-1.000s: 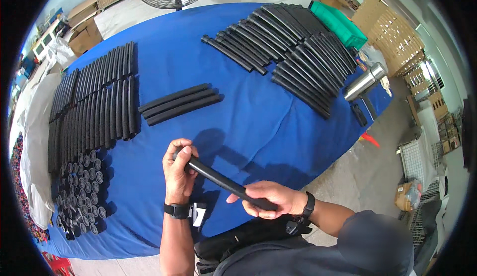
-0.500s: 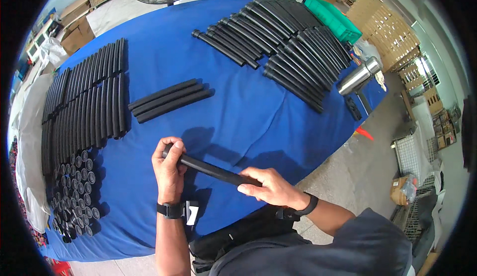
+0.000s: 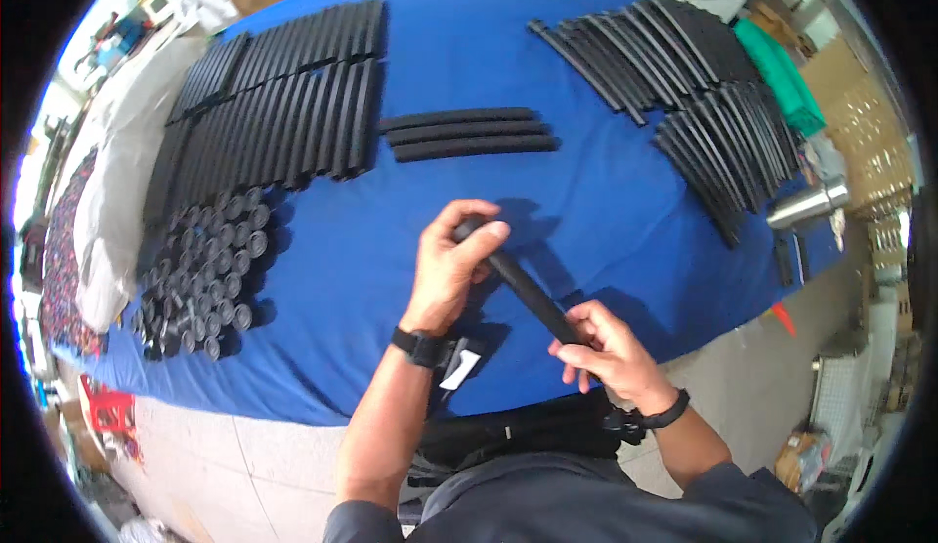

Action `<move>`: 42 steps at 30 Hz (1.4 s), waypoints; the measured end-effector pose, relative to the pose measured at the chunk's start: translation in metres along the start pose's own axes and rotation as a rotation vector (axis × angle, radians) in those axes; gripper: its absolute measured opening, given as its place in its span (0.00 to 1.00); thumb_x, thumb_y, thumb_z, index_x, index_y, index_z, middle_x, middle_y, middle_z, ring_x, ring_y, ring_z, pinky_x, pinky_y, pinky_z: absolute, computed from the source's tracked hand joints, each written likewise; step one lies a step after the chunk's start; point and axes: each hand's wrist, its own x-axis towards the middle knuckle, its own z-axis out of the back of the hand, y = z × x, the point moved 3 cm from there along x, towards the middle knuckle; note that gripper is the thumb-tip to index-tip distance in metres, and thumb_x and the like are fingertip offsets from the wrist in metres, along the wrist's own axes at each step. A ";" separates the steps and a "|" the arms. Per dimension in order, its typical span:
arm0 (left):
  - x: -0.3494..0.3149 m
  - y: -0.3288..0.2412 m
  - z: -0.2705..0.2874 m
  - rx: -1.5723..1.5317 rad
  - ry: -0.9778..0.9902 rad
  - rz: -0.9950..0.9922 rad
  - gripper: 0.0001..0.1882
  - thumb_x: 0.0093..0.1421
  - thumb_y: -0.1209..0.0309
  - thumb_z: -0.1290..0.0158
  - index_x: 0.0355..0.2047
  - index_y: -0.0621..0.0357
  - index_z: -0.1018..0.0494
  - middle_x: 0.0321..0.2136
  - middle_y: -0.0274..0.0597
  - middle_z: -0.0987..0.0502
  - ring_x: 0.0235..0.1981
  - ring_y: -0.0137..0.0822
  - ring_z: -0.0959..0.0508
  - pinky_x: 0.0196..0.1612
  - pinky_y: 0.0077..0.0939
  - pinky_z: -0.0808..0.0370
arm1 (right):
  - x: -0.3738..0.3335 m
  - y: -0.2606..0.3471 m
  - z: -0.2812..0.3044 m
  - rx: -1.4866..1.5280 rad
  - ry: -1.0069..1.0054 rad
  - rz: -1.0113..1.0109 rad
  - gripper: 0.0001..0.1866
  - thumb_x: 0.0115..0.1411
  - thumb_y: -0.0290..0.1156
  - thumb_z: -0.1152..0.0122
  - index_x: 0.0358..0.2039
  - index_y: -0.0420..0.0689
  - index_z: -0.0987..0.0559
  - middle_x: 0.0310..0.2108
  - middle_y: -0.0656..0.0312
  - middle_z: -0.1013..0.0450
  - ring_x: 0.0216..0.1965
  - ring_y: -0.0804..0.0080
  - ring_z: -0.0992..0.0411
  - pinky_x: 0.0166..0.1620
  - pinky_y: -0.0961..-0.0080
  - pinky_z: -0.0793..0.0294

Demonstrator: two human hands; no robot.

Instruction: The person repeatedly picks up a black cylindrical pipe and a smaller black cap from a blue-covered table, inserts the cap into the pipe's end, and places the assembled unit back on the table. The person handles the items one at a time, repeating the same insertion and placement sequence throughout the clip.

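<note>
A black foam-like tube (image 3: 532, 294) slants between my two hands above the blue-covered table. My left hand (image 3: 445, 270) is closed on its upper end, the thumb lying across the tip. At the lower end, my right hand (image 3: 620, 357) pinches the tube between thumb and fingers, its other fingers curled loosely below. Beyond my hands lie three similar black tubes (image 3: 474, 135), side by side. To the left of my left hand, many round black caps (image 3: 225, 260) stand clustered, their rims facing up.
Rows of black tubes (image 3: 303, 118) cover the table's far left. More tubes, with thicker ends, form two fanned rows (image 3: 728, 138) at the far right. Near them are a steel cylinder (image 3: 809, 203) and a green crate (image 3: 779, 74). White plastic sheeting (image 3: 132, 191) lies along the left edge.
My view has swung left, so the table sits further right in the picture. The held tube now slants more steeply, and my right hand's fingers have loosened around its end.
</note>
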 end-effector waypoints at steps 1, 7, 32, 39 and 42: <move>0.001 0.003 0.001 -0.059 0.035 0.002 0.14 0.63 0.70 0.38 0.48 0.55 0.25 0.30 0.32 0.24 0.22 0.20 0.31 0.22 0.15 0.37 | 0.002 0.001 0.004 0.084 0.136 -0.119 0.18 0.70 0.36 0.41 0.53 0.40 0.33 0.42 0.51 0.22 0.26 0.72 0.21 0.23 0.80 0.24; -0.002 0.002 0.001 -0.162 0.096 0.014 0.16 0.63 0.70 0.37 0.50 0.55 0.26 0.29 0.30 0.26 0.21 0.18 0.33 0.21 0.12 0.38 | 0.004 0.002 0.014 0.325 0.300 -0.252 0.23 0.70 0.39 0.42 0.57 0.35 0.29 0.31 0.55 0.22 0.21 0.75 0.25 0.18 0.83 0.28; -0.005 -0.005 -0.004 0.200 0.245 -0.054 0.17 0.61 0.58 0.35 0.32 0.57 0.26 0.19 0.26 0.32 0.19 0.19 0.36 0.21 0.20 0.41 | 0.000 0.008 0.036 -0.432 -0.041 0.130 0.16 0.68 0.35 0.44 0.45 0.34 0.26 0.28 0.58 0.25 0.26 0.77 0.27 0.25 0.80 0.28; -0.008 -0.008 -0.002 -0.049 0.265 0.022 0.14 0.63 0.60 0.38 0.33 0.57 0.26 0.17 0.23 0.35 0.13 0.16 0.41 0.15 0.17 0.48 | -0.017 0.014 0.012 0.372 0.296 -0.282 0.17 0.68 0.33 0.46 0.52 0.34 0.28 0.30 0.49 0.22 0.17 0.75 0.27 0.18 0.83 0.31; -0.009 -0.012 -0.005 -0.008 0.209 0.012 0.13 0.63 0.60 0.39 0.34 0.57 0.26 0.17 0.23 0.34 0.12 0.15 0.42 0.15 0.16 0.49 | -0.006 -0.002 0.027 -0.064 0.092 -0.058 0.17 0.68 0.31 0.46 0.53 0.34 0.28 0.27 0.51 0.23 0.17 0.78 0.28 0.16 0.83 0.35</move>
